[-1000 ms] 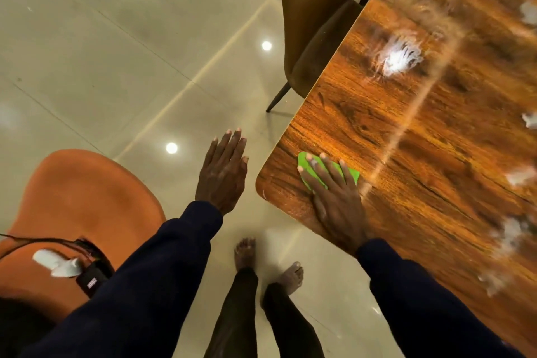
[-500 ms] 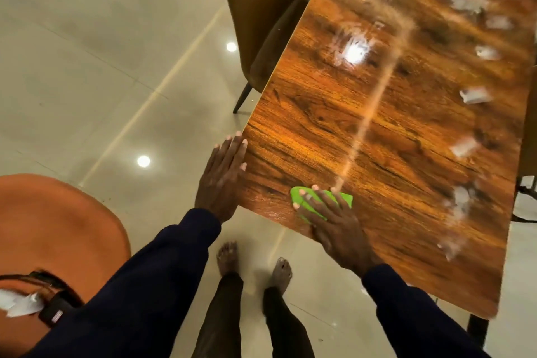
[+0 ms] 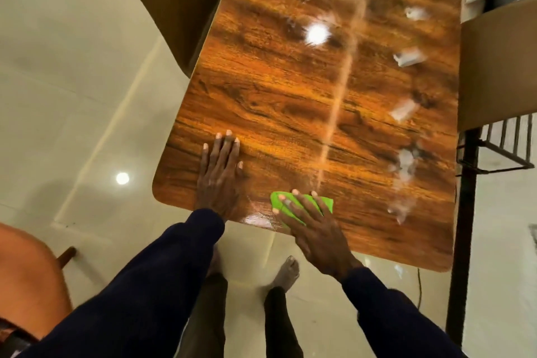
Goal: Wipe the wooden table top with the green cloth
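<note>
Right hand [image 3: 316, 229] flat, fingers spread on green cloth [image 3: 325, 203]; left hand [image 3: 220, 174] open-palmed on wooden table top [image 3: 290, 102].

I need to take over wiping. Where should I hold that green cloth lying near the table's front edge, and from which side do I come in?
Press down on it from above with a flat palm rather than pinching it. The flat green cloth lies spread on the glossy wooden table top near its front edge, with the right hand already splayed over it. Its free right part near the corner looks easiest to take.
</note>
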